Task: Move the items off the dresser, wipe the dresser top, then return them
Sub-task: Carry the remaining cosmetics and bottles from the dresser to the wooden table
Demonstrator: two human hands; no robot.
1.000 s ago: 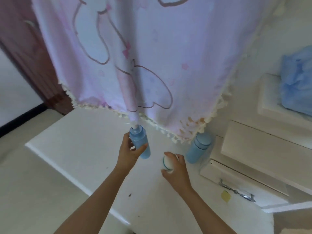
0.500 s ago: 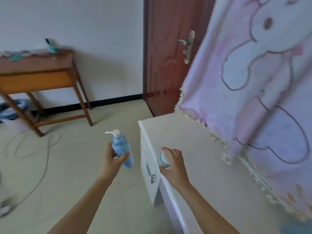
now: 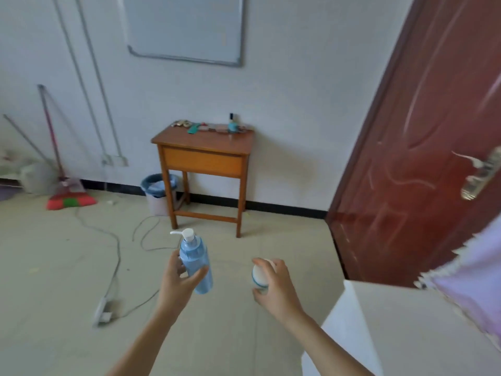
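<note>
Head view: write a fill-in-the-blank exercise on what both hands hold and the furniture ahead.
The left hand grips a pump bottle coloured ____.
The right hand holds a small jar, mostly ____.
The wooden table ahead stands against the ____.
Missing words: blue; white; wall.

left hand holding blue pump bottle, right hand holding white jar

No text, label, brand or number can be read anywhere. The bottle and the jar are too blurred to show any print, and the whiteboard on the wall shows no legible writing.
</note>
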